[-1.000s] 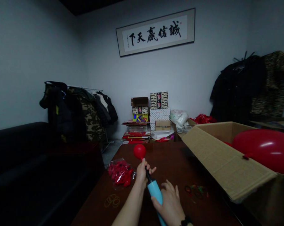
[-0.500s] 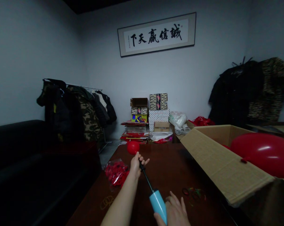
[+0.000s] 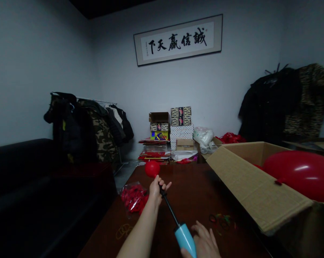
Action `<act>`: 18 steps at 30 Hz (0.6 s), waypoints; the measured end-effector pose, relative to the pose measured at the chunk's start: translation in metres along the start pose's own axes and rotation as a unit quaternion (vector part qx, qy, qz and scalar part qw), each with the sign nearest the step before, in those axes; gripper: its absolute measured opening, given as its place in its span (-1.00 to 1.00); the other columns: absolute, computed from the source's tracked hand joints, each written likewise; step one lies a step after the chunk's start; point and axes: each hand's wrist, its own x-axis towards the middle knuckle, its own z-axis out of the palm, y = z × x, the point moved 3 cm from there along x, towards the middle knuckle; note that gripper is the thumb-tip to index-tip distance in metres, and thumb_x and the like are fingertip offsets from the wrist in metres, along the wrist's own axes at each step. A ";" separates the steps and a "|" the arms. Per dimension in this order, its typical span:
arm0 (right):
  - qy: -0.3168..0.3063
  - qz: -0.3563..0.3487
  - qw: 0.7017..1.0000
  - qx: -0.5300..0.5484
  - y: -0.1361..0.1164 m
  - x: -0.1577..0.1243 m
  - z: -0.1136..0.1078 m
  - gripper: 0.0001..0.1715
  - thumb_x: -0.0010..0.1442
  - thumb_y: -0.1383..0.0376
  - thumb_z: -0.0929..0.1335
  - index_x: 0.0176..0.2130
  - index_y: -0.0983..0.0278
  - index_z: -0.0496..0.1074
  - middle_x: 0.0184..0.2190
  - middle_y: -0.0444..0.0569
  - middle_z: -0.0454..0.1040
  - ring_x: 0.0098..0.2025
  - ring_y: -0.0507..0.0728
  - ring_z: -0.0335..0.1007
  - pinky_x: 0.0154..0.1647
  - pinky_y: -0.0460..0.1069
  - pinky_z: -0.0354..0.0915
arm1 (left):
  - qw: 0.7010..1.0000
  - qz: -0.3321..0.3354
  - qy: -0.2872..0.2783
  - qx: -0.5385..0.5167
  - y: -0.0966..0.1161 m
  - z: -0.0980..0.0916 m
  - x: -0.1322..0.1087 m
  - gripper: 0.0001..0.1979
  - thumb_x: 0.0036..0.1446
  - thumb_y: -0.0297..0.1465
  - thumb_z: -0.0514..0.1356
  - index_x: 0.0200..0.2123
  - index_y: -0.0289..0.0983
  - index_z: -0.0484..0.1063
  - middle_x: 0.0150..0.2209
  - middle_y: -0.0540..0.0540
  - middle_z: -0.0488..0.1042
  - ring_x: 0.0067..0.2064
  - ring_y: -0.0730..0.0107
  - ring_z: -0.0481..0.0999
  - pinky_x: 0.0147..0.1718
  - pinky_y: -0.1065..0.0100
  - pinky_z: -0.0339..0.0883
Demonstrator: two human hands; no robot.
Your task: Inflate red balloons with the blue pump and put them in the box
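Note:
My left hand (image 3: 156, 188) is pinched round the black nozzle of a hand pump, where a small red balloon (image 3: 152, 168) sits partly blown up. The pump's thin black rod is drawn out to its light blue barrel (image 3: 185, 240), which my right hand (image 3: 204, 245) grips at the bottom edge of the view. Both hands are above a dark brown table (image 3: 188, 193).
A clear bag of red balloons (image 3: 133, 197) lies left of my left hand. Rubber bands (image 3: 122, 231) and coloured bands (image 3: 221, 219) lie on the table. An open cardboard box (image 3: 255, 186) at right holds a big red balloon (image 3: 298, 173). Boxes, coats and a sofa stand behind.
The pump rod has been pulled out long; one second ago the barrel sat close under my left hand. My right hand and the barrel have dropped toward the bottom edge.

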 end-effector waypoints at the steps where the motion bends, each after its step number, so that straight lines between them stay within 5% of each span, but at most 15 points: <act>1: 0.004 0.000 1.000 0.011 -0.003 0.004 -0.003 -0.45 0.09 -0.03 0.21 -0.24 0.34 0.48 0.09 0.21 0.33 0.24 0.38 0.01 0.23 0.34 -0.14 | 1.000 -0.002 -0.005 0.003 -0.002 0.001 -0.003 -0.68 0.19 -0.32 0.04 -0.59 -0.23 0.07 -0.74 0.18 0.12 -0.74 0.63 0.10 -0.10 0.01 0.37; 8: 0.037 0.014 0.997 0.061 -0.029 0.036 -0.019 -0.43 0.16 0.04 0.14 -0.11 0.37 0.44 0.10 0.20 0.30 0.25 0.32 -0.01 0.26 0.29 -0.22 | 0.997 -0.013 -0.056 0.057 -0.028 0.002 -0.019 -0.68 0.15 -0.22 0.09 -0.56 -0.23 0.11 -0.73 0.17 0.17 -0.73 0.60 0.15 -0.13 0.03 0.37; 18: 0.061 0.026 0.997 0.036 -0.031 0.037 -0.001 -0.47 0.15 0.02 0.16 -0.20 0.32 0.49 0.03 0.16 0.37 0.23 0.35 0.03 0.24 0.34 -0.24 | 0.996 0.002 -0.044 0.083 -0.034 -0.012 -0.021 -0.63 0.08 -0.16 0.15 -0.58 -0.23 0.11 -0.75 0.17 0.18 -0.75 0.61 0.15 -0.16 0.08 0.37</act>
